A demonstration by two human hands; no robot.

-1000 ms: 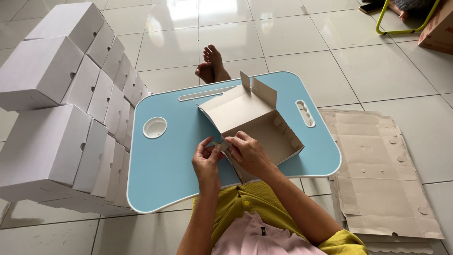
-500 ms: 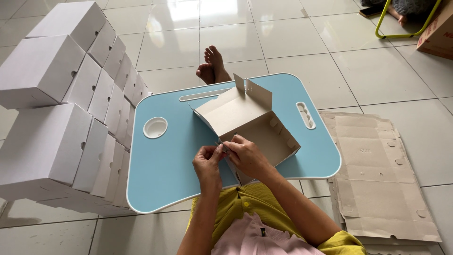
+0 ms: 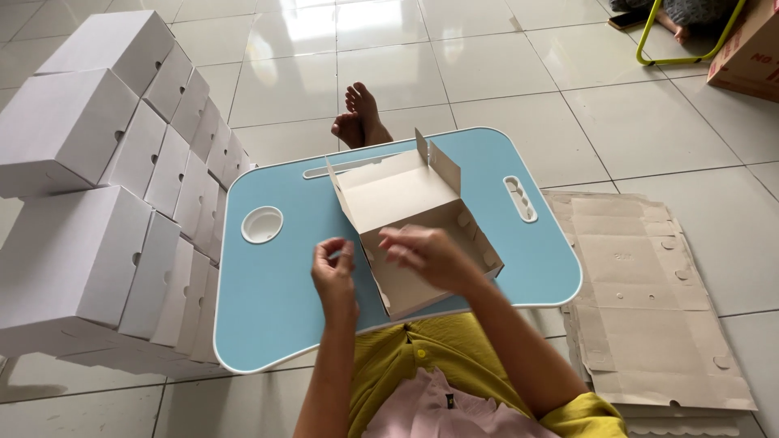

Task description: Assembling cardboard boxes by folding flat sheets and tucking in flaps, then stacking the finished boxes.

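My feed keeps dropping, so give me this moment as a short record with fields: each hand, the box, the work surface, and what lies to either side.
left hand: raised just left of the box's near corner, fingers curled, holding nothing
right hand: over the box's near wall, fingers spread; contact unclear
cardboard box: half folded, open, lid flap standing at the far side
work surface: blue lap table with a round cup recess
person's left: stacked white finished boxes
person's right: pile of flat box blanks on the tiled floor
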